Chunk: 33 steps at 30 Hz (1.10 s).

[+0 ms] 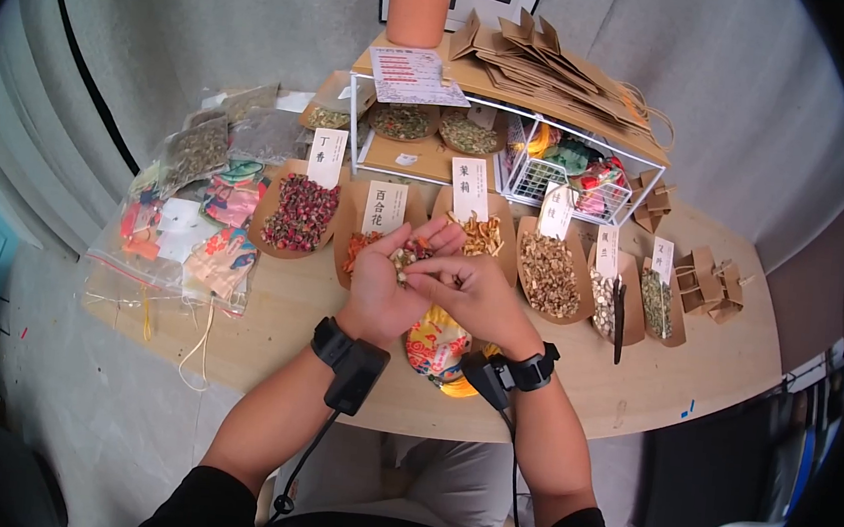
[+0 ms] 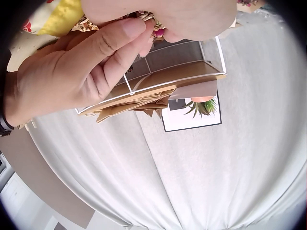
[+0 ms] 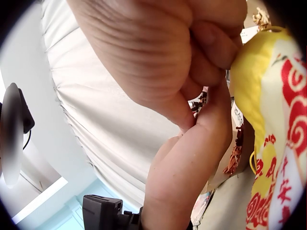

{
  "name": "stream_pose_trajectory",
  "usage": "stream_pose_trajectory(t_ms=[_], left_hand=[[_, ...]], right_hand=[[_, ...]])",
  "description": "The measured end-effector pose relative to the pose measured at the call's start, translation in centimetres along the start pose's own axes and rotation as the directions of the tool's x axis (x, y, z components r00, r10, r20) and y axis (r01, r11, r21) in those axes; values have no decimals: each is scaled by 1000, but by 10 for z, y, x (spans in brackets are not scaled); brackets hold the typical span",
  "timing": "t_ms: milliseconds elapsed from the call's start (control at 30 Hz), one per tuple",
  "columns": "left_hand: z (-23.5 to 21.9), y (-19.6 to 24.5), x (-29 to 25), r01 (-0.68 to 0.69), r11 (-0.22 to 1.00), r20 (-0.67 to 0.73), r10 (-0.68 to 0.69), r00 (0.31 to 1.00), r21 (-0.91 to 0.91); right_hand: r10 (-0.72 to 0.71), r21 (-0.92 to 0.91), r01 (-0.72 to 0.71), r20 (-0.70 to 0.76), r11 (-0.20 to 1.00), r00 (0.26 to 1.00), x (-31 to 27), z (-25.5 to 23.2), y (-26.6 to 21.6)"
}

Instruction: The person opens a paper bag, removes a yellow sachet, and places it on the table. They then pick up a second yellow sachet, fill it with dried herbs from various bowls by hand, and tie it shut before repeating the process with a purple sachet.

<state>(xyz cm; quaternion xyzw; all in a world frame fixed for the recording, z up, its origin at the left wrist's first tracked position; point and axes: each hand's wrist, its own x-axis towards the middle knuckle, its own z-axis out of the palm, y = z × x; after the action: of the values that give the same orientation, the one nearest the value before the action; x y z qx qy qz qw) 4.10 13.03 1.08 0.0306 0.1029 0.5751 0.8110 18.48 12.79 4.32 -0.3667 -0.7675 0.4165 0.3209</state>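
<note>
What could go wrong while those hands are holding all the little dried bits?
The left hand cups a small pile of dried bits in its palm above the table, not over a tray. If it tilts, they may spill. The right hand picks at the pile with its fingertips, and a nudge might knock pieces off. Fallen bits could land in the nearby trays, such as the rosebuds, and mix.

Pouch (image 1: 435,345) yellow with red swirls; plant pot (image 1: 418,14) terracotta; dried buds (image 1: 301,213) dark red.
</note>
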Motion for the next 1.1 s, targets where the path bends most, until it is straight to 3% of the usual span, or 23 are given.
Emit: stream_pose_trajectory(t_ms=[333,533,733,933,1100], left_hand=[[-1,1,-1,0,1000,14,0,1000,3],[-2,2,-2,20,999,9,-19,1000,-39],[-2,2,-2,14,1000,12,-14,1000,-4],[0,1,-2,4,1000,-9,-4,1000,-14],[-9,3,2,15,999,76,-12,997,-39]], right_hand=[[-24,37,28,-96,999,995,2,5,3],[29,-8,-30,-43,1000,999,1,4,4],[-19,-45,18,-25,999,1000,0,3,0],[-25,46,28,-72,999,997,1,6,5],[-6,328,58,-156,943,988,6,11,18]])
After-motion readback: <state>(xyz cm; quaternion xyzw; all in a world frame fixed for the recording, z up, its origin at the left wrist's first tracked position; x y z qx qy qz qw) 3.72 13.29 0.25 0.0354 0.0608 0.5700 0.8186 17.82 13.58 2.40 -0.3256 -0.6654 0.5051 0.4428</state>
